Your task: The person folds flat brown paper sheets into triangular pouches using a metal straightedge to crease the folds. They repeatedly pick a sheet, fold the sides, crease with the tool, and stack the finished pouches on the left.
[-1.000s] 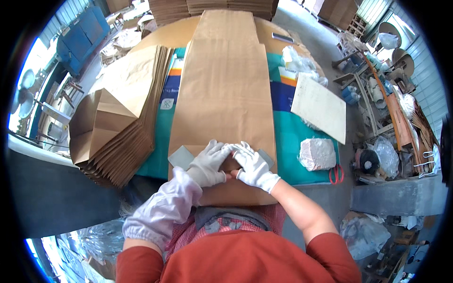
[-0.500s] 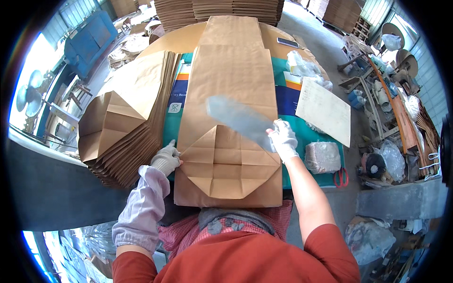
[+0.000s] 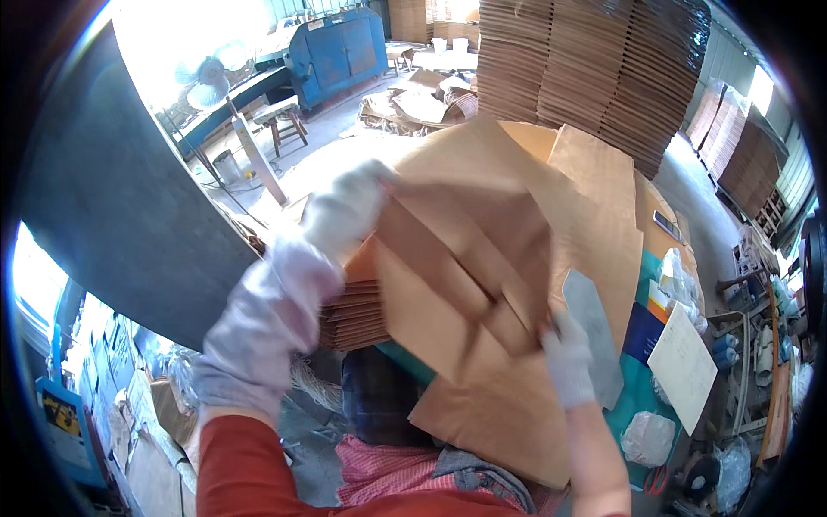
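Observation:
A brown paper bag [image 3: 457, 258] with a folded diamond-shaped bottom is raised and tilted, blurred by motion. My left hand [image 3: 345, 207], in a white glove, grips its upper left edge; the fingers are smeared. On the bag's lower right side, my gloved right hand [image 3: 568, 362] touches the edge with its fingertips. The same hand holds a flat grey blade-like strip [image 3: 594, 332], which points away from me. Beneath lie further flat brown paper bags [image 3: 603, 211]. A stack of folded bags [image 3: 355, 317] stands by my left forearm, partly hidden by the raised bag.
To the right on the teal-covered table lie a white board [image 3: 682, 370], a wrapped white bundle [image 3: 648, 438] and plastic bags [image 3: 680, 284]. A phone [image 3: 667, 226] rests at the table's far right. Tall brown stacks [image 3: 586, 73] rise behind; a fan [image 3: 208, 84] stands far left.
My view has turned left. A paper bag with a folded bottom is now raised in my left hand, toward the left stack. My right hand still has the grey strip, now at the bag's right edge.

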`<state>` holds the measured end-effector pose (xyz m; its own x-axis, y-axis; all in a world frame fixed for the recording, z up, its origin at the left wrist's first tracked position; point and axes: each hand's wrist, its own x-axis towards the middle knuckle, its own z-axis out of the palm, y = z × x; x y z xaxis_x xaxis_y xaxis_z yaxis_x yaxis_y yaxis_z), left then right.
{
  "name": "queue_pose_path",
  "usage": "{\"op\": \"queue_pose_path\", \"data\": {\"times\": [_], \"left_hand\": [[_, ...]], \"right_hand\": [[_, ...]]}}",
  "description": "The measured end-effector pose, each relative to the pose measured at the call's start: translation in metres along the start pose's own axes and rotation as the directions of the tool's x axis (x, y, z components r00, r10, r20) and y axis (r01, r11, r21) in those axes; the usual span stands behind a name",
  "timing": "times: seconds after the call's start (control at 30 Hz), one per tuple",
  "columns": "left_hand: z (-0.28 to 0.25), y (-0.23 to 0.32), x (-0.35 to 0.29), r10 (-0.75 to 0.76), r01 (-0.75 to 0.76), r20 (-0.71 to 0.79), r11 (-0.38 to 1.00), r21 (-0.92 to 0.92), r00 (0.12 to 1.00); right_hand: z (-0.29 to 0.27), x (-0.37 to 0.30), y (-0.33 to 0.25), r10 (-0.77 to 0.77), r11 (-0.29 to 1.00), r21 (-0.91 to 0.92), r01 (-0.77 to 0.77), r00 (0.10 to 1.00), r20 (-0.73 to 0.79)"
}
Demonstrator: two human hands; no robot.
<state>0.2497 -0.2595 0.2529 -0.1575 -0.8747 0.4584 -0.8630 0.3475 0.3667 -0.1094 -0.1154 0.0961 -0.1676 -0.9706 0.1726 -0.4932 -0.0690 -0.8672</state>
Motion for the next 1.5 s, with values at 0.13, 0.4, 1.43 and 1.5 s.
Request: {"op": "queue_pose_path", "data": {"times": [0.13, 0.4, 1.43, 1.5], "left_hand": [[-0.052, -0.144, 0.075, -0.264, 0.272, -0.067, 0.940, 0.203, 0.962], [0.021, -0.307, -0.030, -0.579, 0.550, -0.023, 0.762, 0.341, 0.815], [0.213, 0.044, -0.209, 0.449, -0.413, 0.297, 0.893, -0.180, 0.843], [0.213, 0.044, -0.209, 0.451, -0.417, 0.285, 0.892, -0.174, 0.845]], "right_hand": [[0.097, 0.110, -0.092, -0.110, 0.990, -0.072, 0.118, 0.988, 0.106], [0.198, 0.085, -0.093, -0.084, 0.833, -0.432, 0.345, 0.851, 0.518], [-0.133, -0.161, 0.157, 0.610, 0.780, -0.067, -0.623, 0.779, -0.145], [-0.135, -0.161, 0.154, 0.597, 0.801, 0.033, -0.598, 0.793, -0.120]]}}
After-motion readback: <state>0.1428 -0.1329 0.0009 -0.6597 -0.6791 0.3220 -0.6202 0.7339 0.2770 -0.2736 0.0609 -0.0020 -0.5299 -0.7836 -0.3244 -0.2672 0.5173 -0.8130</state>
